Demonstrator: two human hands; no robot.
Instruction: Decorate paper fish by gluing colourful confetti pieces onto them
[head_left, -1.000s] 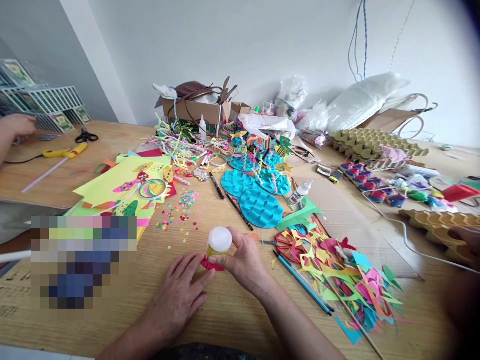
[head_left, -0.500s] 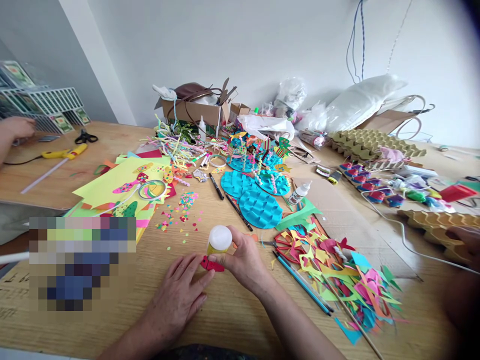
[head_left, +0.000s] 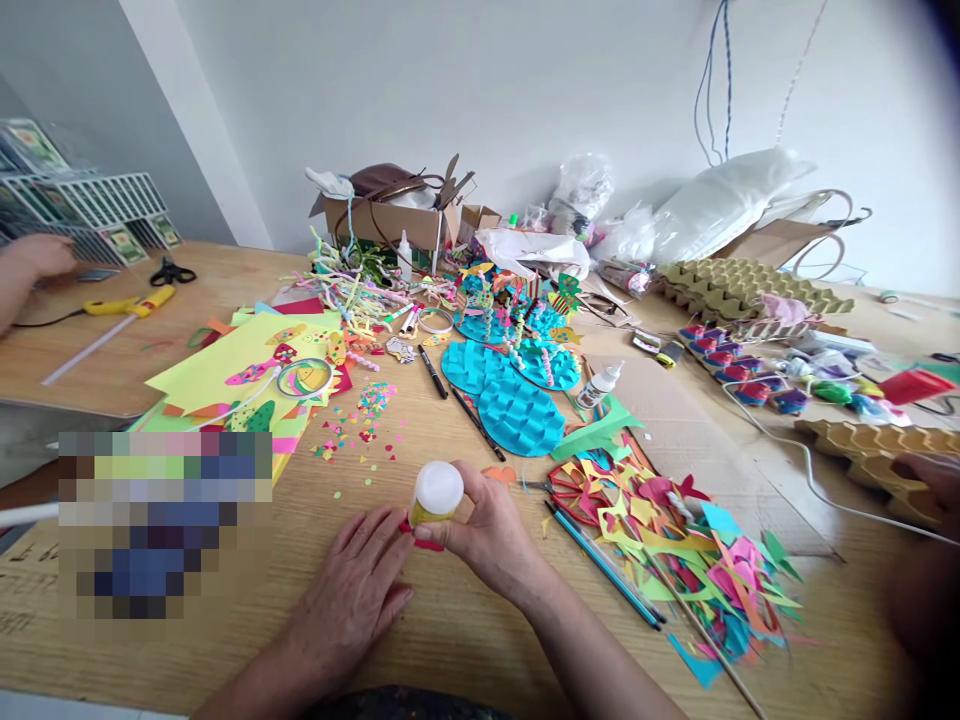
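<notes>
My right hand [head_left: 491,530] is closed around a thick glue stick [head_left: 439,489] with a white end upward and a yellowish body. Its lower end is over a small red paper cutout [head_left: 430,546] on the table, mostly hidden by the stick and my fingers. My left hand [head_left: 358,585] lies flat with fingers stretched out, its fingertips at the cutout's left edge. Beyond my hands are scattered colourful paper bits [head_left: 367,410]. Blue textured paper ovals [head_left: 521,415] lie farther up, near a black pen [head_left: 433,372].
Paper scraps [head_left: 690,540] and blue pencils [head_left: 607,568] lie to the right. Yellow sheets [head_left: 217,370] with paper fish are at left. A white glue bottle [head_left: 600,384] lies beyond. Another person's hand [head_left: 41,257] is at far left; another at the right edge is near egg trays [head_left: 862,440].
My right hand has brought the glue stick slightly down and nearer to me, covering more of the red cutout. My left hand has stayed nearly in place.
</notes>
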